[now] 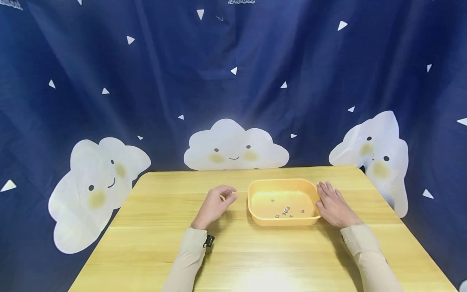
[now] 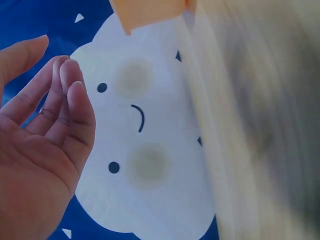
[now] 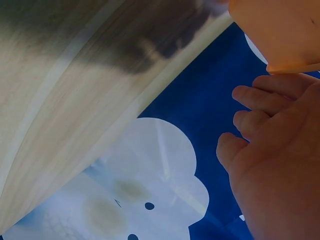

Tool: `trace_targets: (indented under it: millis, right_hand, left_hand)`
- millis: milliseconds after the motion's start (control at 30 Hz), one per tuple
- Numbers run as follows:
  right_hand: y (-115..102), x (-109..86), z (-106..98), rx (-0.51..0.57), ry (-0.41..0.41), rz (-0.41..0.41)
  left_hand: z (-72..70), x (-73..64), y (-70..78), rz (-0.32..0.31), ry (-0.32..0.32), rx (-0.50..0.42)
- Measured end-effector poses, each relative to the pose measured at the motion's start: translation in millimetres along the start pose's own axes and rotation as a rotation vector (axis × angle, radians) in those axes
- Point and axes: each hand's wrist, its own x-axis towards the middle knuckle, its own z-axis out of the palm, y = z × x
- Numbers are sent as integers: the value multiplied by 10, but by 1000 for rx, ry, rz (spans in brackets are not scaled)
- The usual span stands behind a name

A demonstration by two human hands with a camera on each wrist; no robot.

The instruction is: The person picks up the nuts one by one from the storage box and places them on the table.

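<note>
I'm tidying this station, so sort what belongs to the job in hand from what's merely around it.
Apparently in the job:
yellow tray
small shiny pieces inside it
right hand, at its right end
left hand, apart from it

Merely around:
wooden table
blue curtain
black band at the left wrist

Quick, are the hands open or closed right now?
Left hand: open, holding nothing.
Right hand: open, at the side of the yellow tray.
</note>
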Motion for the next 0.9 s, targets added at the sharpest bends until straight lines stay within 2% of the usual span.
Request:
trace_targets:
  millis: [133, 400, 567, 900]
  right_hand:
    - [-26, 30, -13, -13, 4, -3]
    - [-53, 29, -28, -26, 11, -8]
    - [-60, 23, -26, -20, 8, -10]
    - [-38, -3, -33, -17, -3, 9]
  left_hand:
    - [-51, -9, 63, 9, 9, -12]
    - [-42, -6, 162, 48, -45, -37]
    - [-39, 40, 237, 93, -65, 4]
    - [31, 214, 331, 140, -166, 82]
